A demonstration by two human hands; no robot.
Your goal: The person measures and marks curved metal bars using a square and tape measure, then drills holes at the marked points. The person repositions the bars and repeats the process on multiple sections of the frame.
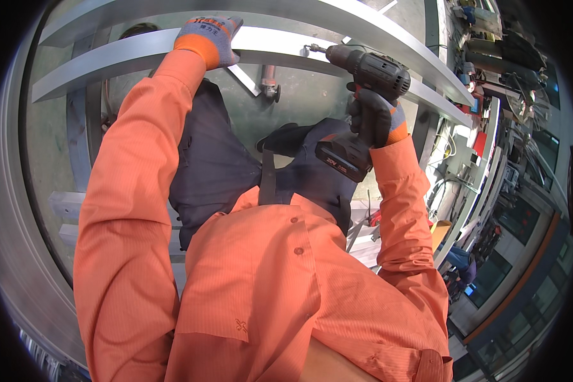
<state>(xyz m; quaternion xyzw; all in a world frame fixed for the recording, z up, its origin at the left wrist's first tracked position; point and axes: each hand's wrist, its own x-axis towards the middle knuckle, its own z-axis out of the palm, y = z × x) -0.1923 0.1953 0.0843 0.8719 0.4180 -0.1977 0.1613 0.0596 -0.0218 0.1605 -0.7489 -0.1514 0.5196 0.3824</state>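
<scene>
My right hand (374, 118), in a dark-palmed glove with an orange cuff, is closed round the grip of a black cordless drill (379, 71). The drill points left, and its bit tip meets or nearly meets the face of a long silver metal bar (270, 42). I cannot tell if it touches. Farther left, my left hand (211, 39), in a grey and orange glove, lies over the same bar with its fingers bent over the far edge, their tips hidden.
A second silver bar (337, 16) runs beyond the first. A small cylindrical power tool (270, 84) lies on the floor below, near a narrow metal strip (243, 80). Cluttered shelving with tools and cables (490, 57) stands at the right. My legs straddle the space under the bars.
</scene>
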